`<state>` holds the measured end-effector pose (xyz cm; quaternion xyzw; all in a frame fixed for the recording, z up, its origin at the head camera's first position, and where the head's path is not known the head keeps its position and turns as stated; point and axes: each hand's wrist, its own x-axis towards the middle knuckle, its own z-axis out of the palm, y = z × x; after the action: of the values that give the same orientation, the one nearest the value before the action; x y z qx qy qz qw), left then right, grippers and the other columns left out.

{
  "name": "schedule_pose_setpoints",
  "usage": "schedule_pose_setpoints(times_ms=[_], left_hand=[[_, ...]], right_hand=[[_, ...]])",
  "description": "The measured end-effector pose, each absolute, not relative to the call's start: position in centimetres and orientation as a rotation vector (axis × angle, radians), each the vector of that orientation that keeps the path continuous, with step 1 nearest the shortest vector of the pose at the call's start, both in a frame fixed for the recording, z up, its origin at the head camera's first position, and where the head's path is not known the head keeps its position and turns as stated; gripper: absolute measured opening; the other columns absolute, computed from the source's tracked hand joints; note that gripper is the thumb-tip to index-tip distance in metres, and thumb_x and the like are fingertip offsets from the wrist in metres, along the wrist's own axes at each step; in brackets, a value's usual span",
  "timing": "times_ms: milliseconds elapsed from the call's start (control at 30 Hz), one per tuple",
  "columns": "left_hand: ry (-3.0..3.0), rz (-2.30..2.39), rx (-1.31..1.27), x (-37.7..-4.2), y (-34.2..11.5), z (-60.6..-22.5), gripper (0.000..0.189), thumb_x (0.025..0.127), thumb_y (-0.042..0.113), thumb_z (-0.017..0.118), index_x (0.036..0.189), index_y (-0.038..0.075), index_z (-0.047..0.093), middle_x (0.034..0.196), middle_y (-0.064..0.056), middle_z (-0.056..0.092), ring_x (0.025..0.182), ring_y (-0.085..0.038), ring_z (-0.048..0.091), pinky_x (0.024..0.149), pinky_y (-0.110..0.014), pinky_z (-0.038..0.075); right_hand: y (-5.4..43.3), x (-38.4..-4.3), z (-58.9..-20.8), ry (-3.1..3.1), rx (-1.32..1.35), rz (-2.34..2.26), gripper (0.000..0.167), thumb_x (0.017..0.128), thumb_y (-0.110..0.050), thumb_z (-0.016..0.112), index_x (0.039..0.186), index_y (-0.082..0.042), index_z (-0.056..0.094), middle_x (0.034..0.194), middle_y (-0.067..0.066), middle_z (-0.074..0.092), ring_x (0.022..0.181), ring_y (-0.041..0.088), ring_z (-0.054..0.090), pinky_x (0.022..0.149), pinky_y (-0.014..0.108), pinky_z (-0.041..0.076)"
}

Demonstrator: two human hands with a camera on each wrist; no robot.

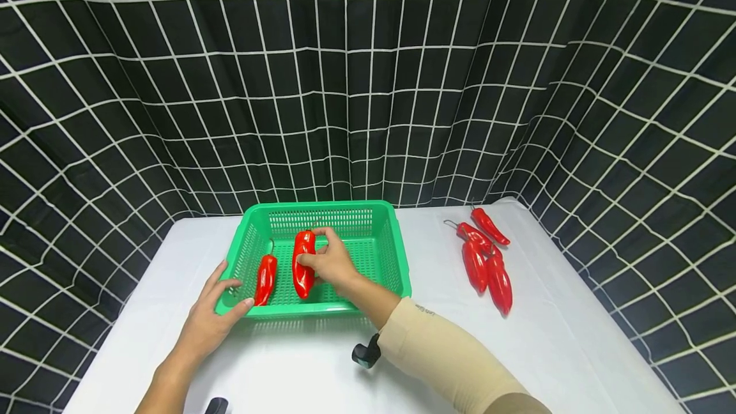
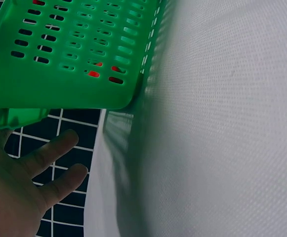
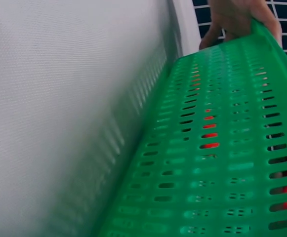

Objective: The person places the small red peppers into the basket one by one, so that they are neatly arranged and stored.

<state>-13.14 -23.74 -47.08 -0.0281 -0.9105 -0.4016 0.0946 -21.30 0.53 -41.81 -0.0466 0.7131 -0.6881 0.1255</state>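
A long red pepper (image 1: 303,265) is pinched between the thumb and fingers of my right hand (image 1: 333,260), over the middle of a green plastic basket (image 1: 322,308). Another red pepper (image 1: 266,280) lies in the basket's left side, its stem toward the back. My left hand (image 1: 209,312) holds the basket's front left corner, thumb and index finger over the rim. In the left wrist view, two fingers (image 2: 59,183) of that hand stretch out spread below the basket. The right wrist view shows the slotted basket wall (image 3: 222,143) with red through its slots; the right hand is hidden there.
Several red peppers (image 1: 499,283) lie in a loose cluster on the white tabletop (image 1: 552,337) to the right of the basket. Black curtain (image 1: 368,82) with a white grid surrounds the table at the back and sides. A small black device (image 1: 366,353) shows beside the right forearm.
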Motion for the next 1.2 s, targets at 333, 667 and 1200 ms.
schedule_pose_setpoints(times_ms=[333,667,1200], left_hand=[[-2.694,-1.171,-0.087,-13.2,-23.7,-46.9,0.044,0.088,0.036,0.069,0.121,0.008,0.057,0.159,-0.006,0.016,0.137,-0.047,0.021,0.096,-0.075,0.023],[-2.695,-1.174,-0.085,-13.3,-23.7,-47.2,0.044,0.089,0.037,0.068,0.12,0.009,0.057,0.159,-0.004,0.016,0.137,-0.047,0.022,0.095,-0.075,0.023],[-2.69,-1.18,-0.092,-13.0,-23.6,-47.0,0.044,0.088,0.036,0.069,0.12,0.008,0.058,0.159,-0.005,0.017,0.137,-0.047,0.022,0.095,-0.075,0.023]], right_hand=[[-0.5,-21.5,-42.1,2.122,-0.083,-1.953,0.049,0.082,-0.002,0.073,0.123,-0.016,0.049,0.084,0.014,0.06,0.066,0.022,0.062,0.056,0.037,0.056],[-1.4,-21.8,-42.4,2.108,-0.046,-1.915,0.049,0.083,-0.002,0.073,0.123,-0.016,0.048,0.086,0.013,0.062,0.069,0.025,0.065,0.059,0.044,0.057],[-2.1,-21.7,-42.5,2.099,0.006,-1.896,0.051,0.08,0.004,0.074,0.121,-0.012,0.049,0.094,0.014,0.058,0.068,0.028,0.066,0.055,0.047,0.057]])
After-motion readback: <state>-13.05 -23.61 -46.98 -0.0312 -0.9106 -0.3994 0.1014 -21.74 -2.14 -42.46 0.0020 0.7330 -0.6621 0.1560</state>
